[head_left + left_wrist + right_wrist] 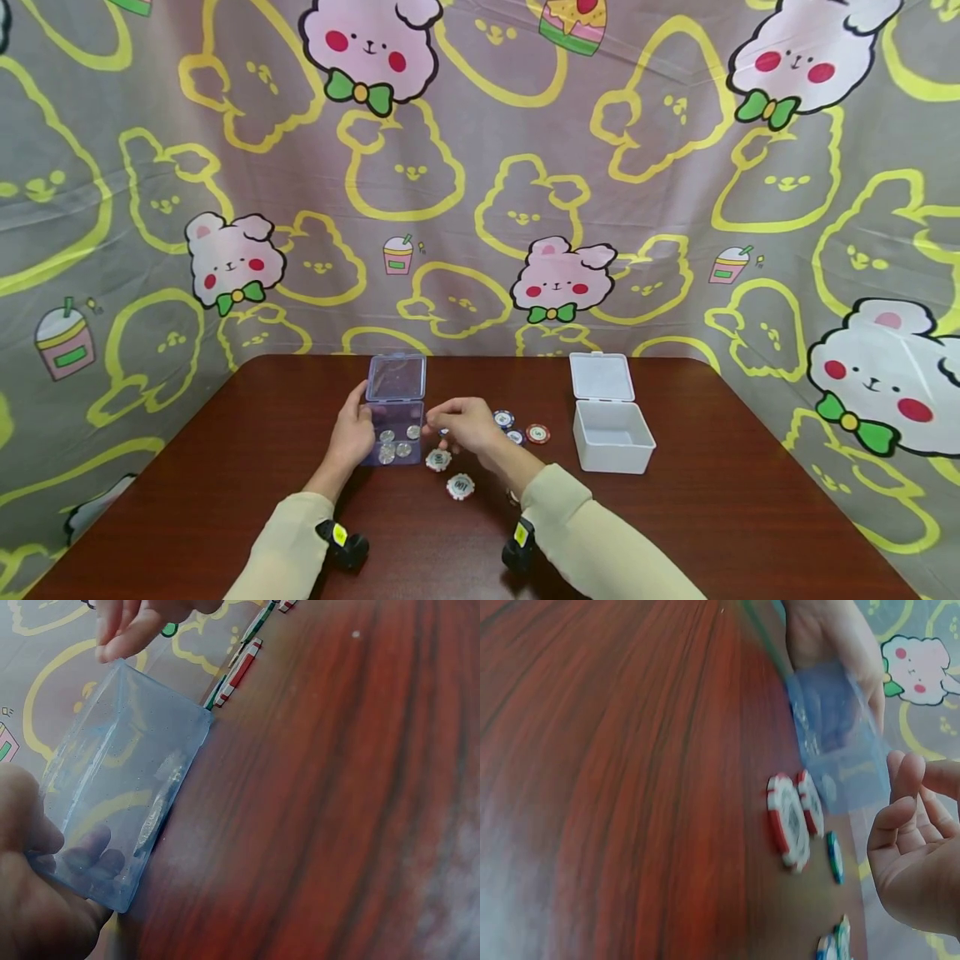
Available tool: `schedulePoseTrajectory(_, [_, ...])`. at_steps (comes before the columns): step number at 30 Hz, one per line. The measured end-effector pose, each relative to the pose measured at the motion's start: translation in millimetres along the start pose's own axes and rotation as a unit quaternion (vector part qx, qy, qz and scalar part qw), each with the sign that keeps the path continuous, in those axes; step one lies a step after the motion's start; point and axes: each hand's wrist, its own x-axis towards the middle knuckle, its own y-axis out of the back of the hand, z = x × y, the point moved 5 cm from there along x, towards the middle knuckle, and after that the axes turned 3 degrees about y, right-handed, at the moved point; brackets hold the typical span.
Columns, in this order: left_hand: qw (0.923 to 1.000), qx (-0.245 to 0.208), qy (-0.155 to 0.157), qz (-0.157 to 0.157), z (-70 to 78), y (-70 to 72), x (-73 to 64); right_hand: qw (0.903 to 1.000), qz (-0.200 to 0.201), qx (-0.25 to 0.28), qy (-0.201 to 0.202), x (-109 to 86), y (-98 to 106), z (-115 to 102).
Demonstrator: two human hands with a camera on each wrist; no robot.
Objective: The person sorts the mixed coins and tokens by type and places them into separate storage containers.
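A clear bluish plastic box (pixel 395 414) stands on the table with its lid (pixel 397 377) raised; several silver coins (pixel 387 453) lie inside. My left hand (pixel 352 431) grips the box's left side, thumb at the near wall in the left wrist view. My right hand (pixel 467 425) is at the box's right rim, its fingers bent and fingertips close together (pixel 907 772). I cannot tell whether a small thing is between them. Red-and-white poker chips (pixel 461 487) marked 100 lie beside the box, below the right hand. More chips are partly hidden under that hand.
Blue chips (pixel 503 419) and a red chip (pixel 537 433) lie right of my right hand. Farther right stands a white plastic box (pixel 615 450) with its lid up. The brown table (pixel 675 525) backs onto a patterned cloth (pixel 465 200).
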Motion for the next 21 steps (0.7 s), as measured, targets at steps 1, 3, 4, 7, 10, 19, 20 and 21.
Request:
schedulePoseTrajectory(1, [1.0000,0.001,0.000,0.000,-0.1,0.0,0.2,1.0000,0.001,-0.004,0.001,-0.3,2.5,1.6])
schedulePoseTrajectory(3, [1.0000,0.000,0.000,0.000,0.6,0.2,0.1,0.9999,0.000,-0.012,0.003,-0.8,7.5,4.7])
schedulePoseTrajectory(4, [1.0000,0.000,-0.001,0.000,0.8,0.2,0.1,0.9999,0.000,-0.016,0.004,-1.3,10.1,5.6])
schedulePoseTrajectory(7, [1.0000,-0.001,0.003,0.001,0.0,0.3,0.1,0.9996,0.000,-0.026,0.007,-2.6,17.1,7.6])
schedulePoseTrajectory(10, [1.0000,0.002,0.004,0.001,-0.3,0.4,-0.2,0.9987,0.006,-0.048,0.013,-3.9,24.4,6.7])
schedulePoseTrajectory(19, [1.0000,0.004,0.000,0.005,0.1,0.4,-0.1,0.9944,0.034,-0.100,0.010,0.5,51.9,10.4])
schedulePoseTrajectory(20, [1.0000,0.004,0.000,0.005,0.2,0.2,-0.1,0.9935,0.038,-0.107,0.009,1.0,55.0,10.6])
schedulePoseTrajectory(21, [1.0000,0.004,-0.001,0.005,0.4,0.1,-0.2,0.9927,0.042,-0.113,0.008,1.5,57.9,11.0])
